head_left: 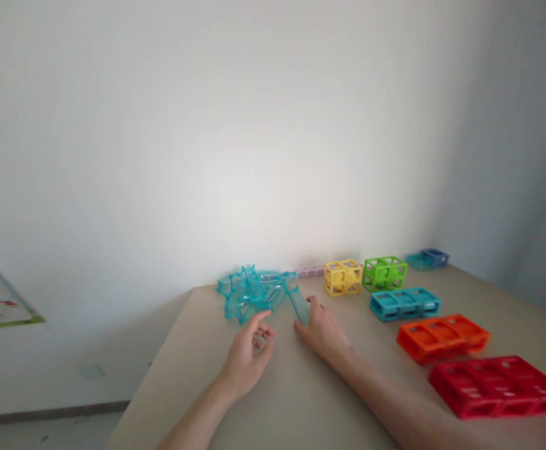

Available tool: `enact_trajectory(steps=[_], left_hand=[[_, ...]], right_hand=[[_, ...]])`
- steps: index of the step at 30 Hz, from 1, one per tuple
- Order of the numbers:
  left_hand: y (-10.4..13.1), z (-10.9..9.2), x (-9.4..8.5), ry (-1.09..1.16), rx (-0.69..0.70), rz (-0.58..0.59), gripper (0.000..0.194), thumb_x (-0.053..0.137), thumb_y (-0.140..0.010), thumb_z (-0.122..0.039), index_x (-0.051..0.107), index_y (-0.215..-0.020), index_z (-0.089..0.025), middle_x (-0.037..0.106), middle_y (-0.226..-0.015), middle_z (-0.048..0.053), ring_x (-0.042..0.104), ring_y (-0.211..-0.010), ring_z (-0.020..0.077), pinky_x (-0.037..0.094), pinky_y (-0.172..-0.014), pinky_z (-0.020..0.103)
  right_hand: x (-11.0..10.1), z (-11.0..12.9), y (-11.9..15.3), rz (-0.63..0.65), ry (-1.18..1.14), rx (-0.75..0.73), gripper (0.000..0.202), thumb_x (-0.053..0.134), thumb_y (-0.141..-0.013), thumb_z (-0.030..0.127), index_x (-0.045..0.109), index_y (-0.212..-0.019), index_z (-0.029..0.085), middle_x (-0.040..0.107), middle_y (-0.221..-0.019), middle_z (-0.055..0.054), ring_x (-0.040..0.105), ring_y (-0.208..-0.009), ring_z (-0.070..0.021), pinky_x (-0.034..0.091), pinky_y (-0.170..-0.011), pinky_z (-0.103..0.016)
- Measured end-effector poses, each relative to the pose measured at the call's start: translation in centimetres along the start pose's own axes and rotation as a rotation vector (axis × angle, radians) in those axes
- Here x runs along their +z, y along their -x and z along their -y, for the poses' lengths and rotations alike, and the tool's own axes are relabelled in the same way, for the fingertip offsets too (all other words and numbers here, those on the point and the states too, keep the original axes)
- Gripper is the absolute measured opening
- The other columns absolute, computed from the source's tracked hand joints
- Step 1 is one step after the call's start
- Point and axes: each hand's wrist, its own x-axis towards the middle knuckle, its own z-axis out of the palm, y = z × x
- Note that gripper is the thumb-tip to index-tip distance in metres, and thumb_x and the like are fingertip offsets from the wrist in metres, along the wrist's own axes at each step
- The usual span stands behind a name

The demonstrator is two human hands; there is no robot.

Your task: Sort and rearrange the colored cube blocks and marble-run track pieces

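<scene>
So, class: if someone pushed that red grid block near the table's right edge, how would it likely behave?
The red grid block lies flat and wide, so it should slide rather than tip or roll. Its open cells suggest it is light for its size. The moulded frame looks stiff, probably not floppy.

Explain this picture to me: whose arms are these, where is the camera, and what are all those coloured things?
The camera sits on a person's head, looking down at their own two bare hands over a beige table. The left hand is curled, its fingers near a pile of clear teal pieces. The right hand touches one teal piece at the pile's edge. To the right lie open plastic frames: yellow, green, blue, orange, red. Whether either hand truly grips anything is unclear.
</scene>
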Motion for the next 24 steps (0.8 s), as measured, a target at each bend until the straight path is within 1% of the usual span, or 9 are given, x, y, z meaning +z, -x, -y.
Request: enact_trajectory(steps=[5,8,10,13,15,17,19,21,24], left_hand=[[-0.1,-0.3,0.1,-0.006,-0.027,-0.023,0.040,0.054,-0.085,-0.024,0.050,-0.124,-0.018,0.062,-0.097,0.008,0.059,-0.084,0.0164,0.046,-0.071,0.026],[0.0,-0.4,0.2,0.031,-0.046,-0.044,0.039,0.055,-0.086,-0.031,0.053,-0.123,-0.017,0.064,-0.095,0.008,0.060,-0.083,0.0168,0.046,-0.070,0.025],[0.0,-0.5,0.3,0.110,-0.062,-0.068,0.048,0.056,-0.086,-0.035,0.047,-0.131,-0.018,0.065,-0.099,0.009,0.061,-0.085,0.0177,0.047,-0.073,0.027],[0.0,-0.6,0.2,0.306,-0.077,-0.120,0.063,0.059,-0.085,-0.038,0.035,-0.140,-0.021,0.064,-0.112,0.011,0.062,-0.094,0.0193,0.048,-0.082,0.029],[-0.1,-0.7,0.1,0.392,-0.096,-0.185,0.060,0.063,-0.081,-0.039,0.045,-0.134,-0.021,0.063,-0.117,0.010,0.062,-0.100,0.0207,0.047,-0.086,0.029],[-0.4,-0.7,-0.1,0.435,-0.134,-0.275,0.049,0.066,-0.078,-0.041,0.058,-0.121,-0.018,0.066,-0.111,0.010,0.062,-0.099,0.0211,0.047,-0.085,0.028],[-0.7,-0.6,-0.3,0.493,-0.185,-0.357,0.044,0.064,-0.079,-0.043,0.063,-0.112,-0.016,0.070,-0.091,0.008,0.065,-0.083,0.0192,0.050,-0.074,0.027],[-1.1,-0.6,-0.4,0.600,-0.231,-0.425,0.042,0.061,-0.080,-0.045,0.062,-0.108,-0.014,0.067,-0.067,0.003,0.063,-0.061,0.0157,0.048,-0.059,0.025],[-1.5,-0.8,-0.5,0.747,-0.306,-0.506,0.039,0.065,-0.075,-0.044,0.061,-0.099,-0.013,0.060,-0.053,-0.002,0.056,-0.046,0.0125,0.044,-0.049,0.023]], right_hand=[[-1.0,-0.4,-0.6,-0.037,-0.078,0.118,0.043,0.041,-0.086,0.031,0.048,-0.120,0.005,0.066,-0.083,-0.017,0.065,-0.084,-0.0309,0.044,-0.072,-0.037],[-1.4,0.0,0.1,-0.059,-0.162,0.095,0.043,0.035,-0.090,0.037,0.044,-0.123,0.010,0.064,-0.079,-0.009,0.064,-0.077,-0.0231,0.045,-0.069,-0.030],[-1.5,0.7,1.2,-0.050,-0.238,-0.052,0.041,0.038,-0.091,0.040,0.043,-0.123,0.015,0.063,-0.079,-0.004,0.062,-0.072,-0.0182,0.044,-0.066,-0.026],[-1.8,2.1,3.2,0.084,-0.339,-0.436,0.041,0.048,-0.088,0.037,0.042,-0.124,0.019,0.062,-0.085,-0.002,0.058,-0.070,-0.0152,0.043,-0.065,-0.025],[-2.0,2.8,4.2,0.241,-0.367,-0.629,0.045,0.055,-0.085,0.034,0.041,-0.127,0.021,0.062,-0.093,-0.003,0.057,-0.072,-0.0143,0.042,-0.065,-0.024],[-1.9,2.9,4.5,0.365,-0.401,-0.694,0.045,0.055,-0.087,0.035,0.041,-0.127,0.022,0.063,-0.094,-0.002,0.057,-0.070,-0.0133,0.042,-0.064,-0.024],[-1.3,2.6,4.2,0.379,-0.452,-0.637,0.036,0.048,-0.091,0.036,0.044,-0.124,0.022,0.063,-0.086,-0.001,0.057,-0.067,-0.0130,0.042,-0.063,-0.024],[-0.3,1.8,3.2,0.297,-0.501,-0.484,0.029,0.044,-0.093,0.037,0.051,-0.116,0.021,0.063,-0.082,-0.001,0.057,-0.070,-0.0138,0.042,-0.064,-0.025],[1.4,0.7,0.8,0.176,-0.534,-0.232,0.027,0.051,-0.087,0.034,0.058,-0.109,0.019,0.065,-0.098,-0.006,0.058,-0.071,-0.0139,0.045,-0.065,-0.026]])
